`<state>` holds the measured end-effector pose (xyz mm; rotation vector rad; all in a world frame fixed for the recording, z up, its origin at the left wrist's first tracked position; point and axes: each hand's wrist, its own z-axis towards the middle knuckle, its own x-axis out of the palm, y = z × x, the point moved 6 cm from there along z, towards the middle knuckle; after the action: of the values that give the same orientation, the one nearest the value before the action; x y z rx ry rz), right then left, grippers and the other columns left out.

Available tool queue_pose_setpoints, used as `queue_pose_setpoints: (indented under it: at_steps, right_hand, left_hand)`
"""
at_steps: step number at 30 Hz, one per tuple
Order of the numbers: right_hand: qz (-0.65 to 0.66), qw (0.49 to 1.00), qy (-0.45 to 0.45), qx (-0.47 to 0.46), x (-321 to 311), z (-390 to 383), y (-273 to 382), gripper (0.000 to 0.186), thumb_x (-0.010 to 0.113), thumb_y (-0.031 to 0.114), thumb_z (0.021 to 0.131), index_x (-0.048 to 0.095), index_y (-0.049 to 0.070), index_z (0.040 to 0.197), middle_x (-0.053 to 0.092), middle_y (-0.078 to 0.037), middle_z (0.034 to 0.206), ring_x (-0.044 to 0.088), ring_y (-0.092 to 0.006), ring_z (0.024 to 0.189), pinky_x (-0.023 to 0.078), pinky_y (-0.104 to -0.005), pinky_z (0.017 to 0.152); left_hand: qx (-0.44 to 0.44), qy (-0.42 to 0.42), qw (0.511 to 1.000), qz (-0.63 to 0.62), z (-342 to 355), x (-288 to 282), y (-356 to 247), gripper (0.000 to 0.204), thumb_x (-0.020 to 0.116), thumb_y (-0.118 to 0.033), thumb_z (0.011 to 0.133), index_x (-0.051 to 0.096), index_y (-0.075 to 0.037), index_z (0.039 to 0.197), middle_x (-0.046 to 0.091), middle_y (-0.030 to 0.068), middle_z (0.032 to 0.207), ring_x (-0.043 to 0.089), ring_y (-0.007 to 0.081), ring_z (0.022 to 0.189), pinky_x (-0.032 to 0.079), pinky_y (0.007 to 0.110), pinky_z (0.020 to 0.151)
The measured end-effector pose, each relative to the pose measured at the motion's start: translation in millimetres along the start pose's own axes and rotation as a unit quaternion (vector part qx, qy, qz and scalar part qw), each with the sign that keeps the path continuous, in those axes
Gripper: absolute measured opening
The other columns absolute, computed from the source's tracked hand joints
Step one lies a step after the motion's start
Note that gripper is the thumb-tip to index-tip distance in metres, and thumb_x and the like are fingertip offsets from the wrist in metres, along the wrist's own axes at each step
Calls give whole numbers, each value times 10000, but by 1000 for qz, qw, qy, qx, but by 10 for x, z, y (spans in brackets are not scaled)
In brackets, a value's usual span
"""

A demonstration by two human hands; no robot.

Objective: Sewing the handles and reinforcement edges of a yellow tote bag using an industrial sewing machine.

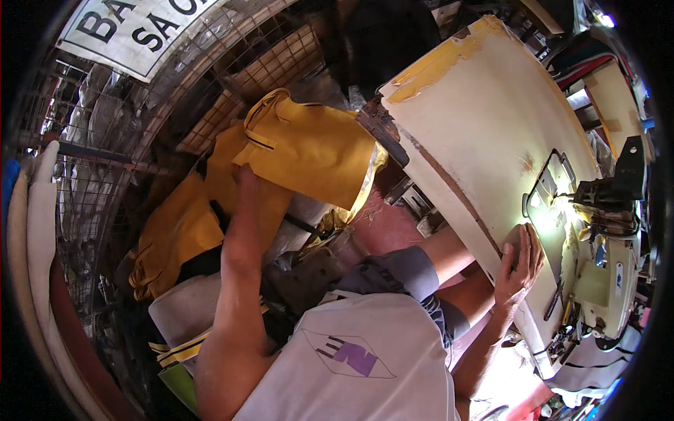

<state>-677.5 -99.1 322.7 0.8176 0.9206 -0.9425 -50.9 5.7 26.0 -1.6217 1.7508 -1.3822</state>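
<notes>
Worn on the head, looking steeply down over the torso, tilted hard; close above the left hand [243, 175] and right hand [519, 263]; fisheye, edges bent.

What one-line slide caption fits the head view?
Seated at a sewing machine, a person's left hand grasps a yellow garment while the right hand rests on the cream table.

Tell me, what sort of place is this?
Probably a small sewing workshop: a sewing machine on a worn cream table, yellow fabric pieces piled beside the seat, wire racks stuffed with material.
</notes>
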Motion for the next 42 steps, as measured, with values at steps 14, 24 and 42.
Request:
queue_pose_setpoints:
  at_steps: [14, 24, 42]
  right_hand:
    - [-5, 999, 7, -39, 75, 61, -19, 370, 511, 182, 999, 564, 26, 1330, 557, -168, 1355, 517, -342, 1231, 374, -454, 1051]
    - [-9, 999, 3, -34, 44, 26, -23, 361, 506, 164, 995, 567, 15, 1318, 562, -175, 1350, 523, -349, 1237, 377, -454, 1047]
    - [-1, 1000, 2, -17, 41, 23, -23, 367, 526, 185, 982, 579, 23, 1307, 568, -160, 1341, 519, -344, 1240, 372, -452, 1055]
  left_hand:
    - [309, -157, 473, 810, -178, -1614, -862, 434, 684, -292, 803, 609, -33, 1143, 610, 171, 1184, 572, 364, 1131, 452, 520, 947]
    - [123, -166, 409, 889, -441, -1679, -1155, 403, 668, -317, 824, 624, -28, 1101, 599, 177, 1171, 556, 413, 1139, 460, 530, 928]
    - [428, -279, 508, 693, 14, -1165, -3546, 349, 452, -333, 998, 674, -78, 1084, 700, 191, 1000, 662, 402, 924, 504, 501, 776]
